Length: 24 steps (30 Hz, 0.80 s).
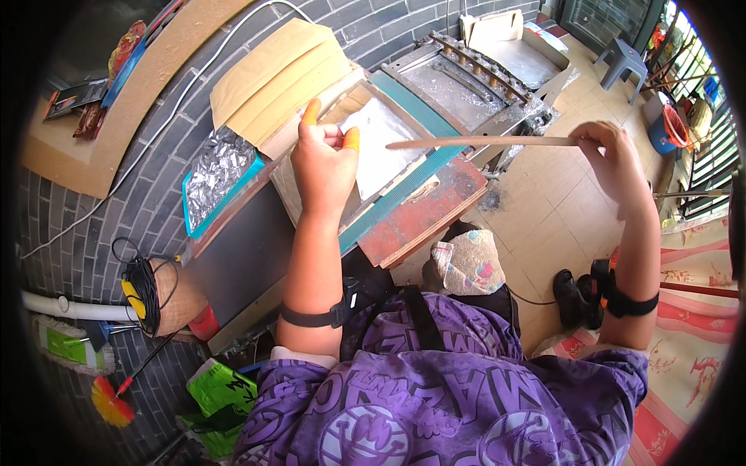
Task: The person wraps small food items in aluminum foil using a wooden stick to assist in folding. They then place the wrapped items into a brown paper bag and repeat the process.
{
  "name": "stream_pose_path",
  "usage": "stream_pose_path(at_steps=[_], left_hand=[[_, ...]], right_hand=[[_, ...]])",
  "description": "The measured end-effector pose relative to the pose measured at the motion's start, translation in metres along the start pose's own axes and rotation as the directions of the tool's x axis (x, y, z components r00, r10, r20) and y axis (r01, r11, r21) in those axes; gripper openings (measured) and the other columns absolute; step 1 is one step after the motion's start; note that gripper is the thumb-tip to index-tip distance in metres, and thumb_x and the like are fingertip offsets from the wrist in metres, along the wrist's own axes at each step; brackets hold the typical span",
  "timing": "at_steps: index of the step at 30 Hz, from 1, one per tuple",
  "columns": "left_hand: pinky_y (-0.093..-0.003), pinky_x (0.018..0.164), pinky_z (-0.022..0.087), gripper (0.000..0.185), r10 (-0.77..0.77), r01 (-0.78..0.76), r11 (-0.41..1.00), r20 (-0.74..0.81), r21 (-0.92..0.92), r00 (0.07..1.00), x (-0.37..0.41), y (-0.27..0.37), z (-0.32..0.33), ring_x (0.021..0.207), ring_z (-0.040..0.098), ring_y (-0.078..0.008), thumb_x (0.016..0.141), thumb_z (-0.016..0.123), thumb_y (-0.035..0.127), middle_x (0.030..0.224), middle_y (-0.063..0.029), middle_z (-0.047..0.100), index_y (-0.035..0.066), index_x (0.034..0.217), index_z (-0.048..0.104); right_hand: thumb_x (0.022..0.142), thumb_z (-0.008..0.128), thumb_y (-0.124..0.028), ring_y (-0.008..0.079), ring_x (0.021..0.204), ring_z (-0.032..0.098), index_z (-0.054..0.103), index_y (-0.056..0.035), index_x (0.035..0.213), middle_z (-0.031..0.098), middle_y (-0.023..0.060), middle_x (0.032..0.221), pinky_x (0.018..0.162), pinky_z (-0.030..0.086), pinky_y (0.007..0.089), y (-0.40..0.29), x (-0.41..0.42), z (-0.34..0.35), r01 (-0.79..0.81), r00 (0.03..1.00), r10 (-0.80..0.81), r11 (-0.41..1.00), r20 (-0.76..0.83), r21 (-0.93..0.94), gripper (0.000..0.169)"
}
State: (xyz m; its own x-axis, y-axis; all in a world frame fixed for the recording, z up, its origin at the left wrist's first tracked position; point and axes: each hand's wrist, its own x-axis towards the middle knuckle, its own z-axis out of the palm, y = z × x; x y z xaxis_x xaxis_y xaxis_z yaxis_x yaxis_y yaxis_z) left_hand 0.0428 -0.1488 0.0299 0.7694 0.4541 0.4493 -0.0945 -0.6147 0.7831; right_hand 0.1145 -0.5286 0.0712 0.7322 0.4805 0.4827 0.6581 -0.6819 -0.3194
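Observation:
My left hand (pixel 326 157), with orange covers on the thumb and a finger, is raised over a shallow cardboard box (pixel 408 116). Its fingertips are at the edge of a white sheet (pixel 376 151) in that box; whether they pinch it cannot be told. At the right, my right hand (pixel 609 148) grips one end of a long, thin brown strip (pixel 484 141), perhaps wood. The strip's free end reaches left over the white sheet. Beyond my left hand stand folded brown cardboard sheets (pixel 280 76). Small silvery metal pieces (pixel 218 175) fill a turquoise tray (pixel 224 211) left of the box.
A metal machine or fixture (pixel 460 87) with a wrench (pixel 463 81) stands behind the box. A reddish board (pixel 428 204) juts out at the near right. A patterned cloth (pixel 472 262) lies near my lap. Coiled black cable (pixel 143 291) hangs left; a grey stool (pixel 623 64) stands far right.

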Motion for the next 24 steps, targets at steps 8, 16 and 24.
stream_pose_path(at_steps=[8,16,24], left_hand=[[-0.0290,0.067,0.053,0.065,0.014,-0.014,0.999,0.018,-0.045,1.000,-0.001,-0.005,0.003,0.071,0.066,-0.0155,0.078,0.073,0.003,0.081,-0.0092,0.067,-0.004,0.134,0.042],[-0.0296,0.081,0.049,0.046,-0.162,0.390,0.810,0.472,-0.439,0.867,0.001,0.002,-0.014,0.092,0.066,-0.0214,0.096,0.056,0.016,0.104,-0.0181,0.066,-0.002,0.136,0.042],[-0.0374,0.089,0.051,0.039,-0.261,0.665,0.561,0.657,-0.493,0.707,0.010,-0.034,-0.016,0.098,0.066,-0.0281,0.100,0.047,0.025,0.108,-0.0222,0.065,-0.003,0.125,0.055]], right_hand=[[0.084,0.070,-0.028,0.0278,0.059,0.059,0.070,-0.0031,0.078,0.063,0.0154,0.065,0.058,0.047,0.0368,-0.026,0.053,0.023,-0.230,0.925,0.244,0.970,0.290,-0.083,0.025],[0.083,0.070,-0.030,0.0311,0.059,0.060,0.070,-0.0028,0.077,0.061,0.0177,0.064,0.057,0.046,0.0394,-0.025,0.065,0.037,-0.185,0.925,0.205,0.978,0.319,-0.093,0.028],[0.083,0.071,-0.031,0.0284,0.059,0.060,0.069,-0.0012,0.077,0.061,0.0172,0.065,0.058,0.046,0.0389,-0.033,0.071,0.046,-0.210,0.892,0.223,0.975,0.393,-0.077,0.030]])
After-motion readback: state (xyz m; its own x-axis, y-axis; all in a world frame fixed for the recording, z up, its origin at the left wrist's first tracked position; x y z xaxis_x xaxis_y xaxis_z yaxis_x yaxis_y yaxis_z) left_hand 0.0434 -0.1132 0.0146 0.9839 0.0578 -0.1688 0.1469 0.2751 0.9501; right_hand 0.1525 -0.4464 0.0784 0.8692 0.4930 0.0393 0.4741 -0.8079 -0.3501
